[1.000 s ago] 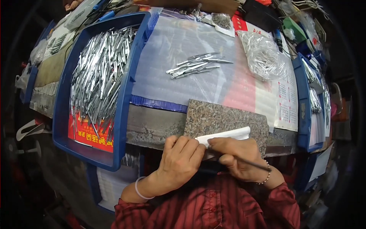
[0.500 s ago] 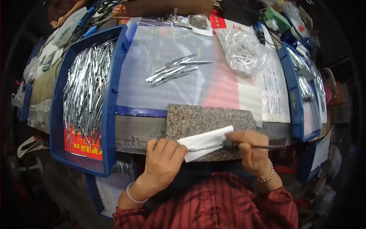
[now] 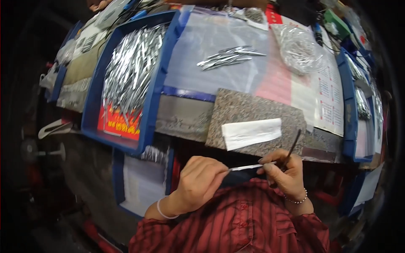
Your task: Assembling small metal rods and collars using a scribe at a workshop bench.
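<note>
A slim silver metal piece [image 3: 247, 167] is stretched between my hands, in front of the slab's near edge. My left hand [image 3: 200, 181] pinches its left end, fingers closed. At its other end the thumb and fingertips of my right hand [image 3: 284, 173] are closed. A thin dark stick [image 3: 295, 143] also sits in the right hand, pointing up and away; its lower end is hidden by the fingers. Just beyond, a folded white cloth or paper [image 3: 252, 133] lies on a speckled stone slab [image 3: 257, 106], touched by neither hand.
Left of the slab, a blue bin [image 3: 158, 97] holds many slim silver pieces [image 3: 133, 67]. A small pile of similar pieces [image 3: 230, 57] lies on plastic sheeting. Behind it rest a clear plastic bag [image 3: 299, 50] and, at right, another blue bin [image 3: 349, 114]. A lower tray [image 3: 122, 185] sits below the table.
My hands have come off the white cloth toward my body, with the silver piece now in plain sight between them. The dark stick has swung from level to upright. The whole view has shifted.
</note>
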`<state>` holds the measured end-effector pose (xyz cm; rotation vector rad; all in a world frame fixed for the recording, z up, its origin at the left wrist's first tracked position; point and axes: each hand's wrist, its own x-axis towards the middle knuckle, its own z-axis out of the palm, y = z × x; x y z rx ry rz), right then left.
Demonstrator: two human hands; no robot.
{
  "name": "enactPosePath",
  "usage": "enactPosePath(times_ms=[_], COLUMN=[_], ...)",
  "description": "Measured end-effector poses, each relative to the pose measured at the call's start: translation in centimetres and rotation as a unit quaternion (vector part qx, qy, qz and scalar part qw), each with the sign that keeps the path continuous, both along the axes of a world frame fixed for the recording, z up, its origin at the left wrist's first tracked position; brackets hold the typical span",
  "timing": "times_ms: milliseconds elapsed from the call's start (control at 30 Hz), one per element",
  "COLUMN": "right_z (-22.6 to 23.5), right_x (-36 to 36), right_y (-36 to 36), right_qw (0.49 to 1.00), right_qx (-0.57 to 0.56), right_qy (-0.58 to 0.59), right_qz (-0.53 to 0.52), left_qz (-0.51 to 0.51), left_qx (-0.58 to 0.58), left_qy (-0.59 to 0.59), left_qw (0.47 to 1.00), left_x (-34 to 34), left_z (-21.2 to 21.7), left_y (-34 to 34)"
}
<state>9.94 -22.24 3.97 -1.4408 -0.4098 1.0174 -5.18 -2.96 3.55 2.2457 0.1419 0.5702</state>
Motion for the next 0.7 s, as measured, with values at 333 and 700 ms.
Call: enactPosePath(times_ms=[333, 700], right_z=[-0.7, -0.4], right_x=[-1.5, -2.9], right_y=[0.2, 0.4], right_qw=[0.994, 0.983], right_qx=[0.007, -0.044], right_qy=[-0.103, -0.181], right_qz=[0.037, 0.003], left_qz=[0.017, 0.140], left_qx=[-0.385, -0.342], left_qy=[0.150, 0.224], left_qw=[0.910, 0.902], left_x=[-2.5, -9.5], left_z=[-0.3, -4.0], left_y=[-1.3, 0.9])
